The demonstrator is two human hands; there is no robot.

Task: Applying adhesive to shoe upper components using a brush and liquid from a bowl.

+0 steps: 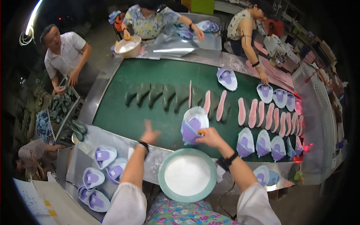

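Right now, over the green belt (150,112): right hand (210,137) clamped on a purple-and-white shoe upper (193,125), fingers curled round its lower edge, a small yellow tool tip just showing at the grip. Upper held above the belt's near edge, just beyond the teal-rimmed bowl (187,175) of white paste. Left hand (149,134) blurred, fingers spread apart, holding nothing, hovering over the belt's near edge, left of the upper.

On the belt itself: a row of dark green soles (157,94) across the middle, pink soles (258,112) running to the right end, more purple uppers (262,144) lined along the near right edge. Red glow at the belt's far right.

Near left of the belt, on the grey metal counter (165,155): a heap of purple uppers (98,168). Beyond the belt's far end: two seated people, one by a cream bowl (128,47). Left of the belt: a person in a white shirt (65,50) over a crate of green soles (60,105). Dim workshop all round.
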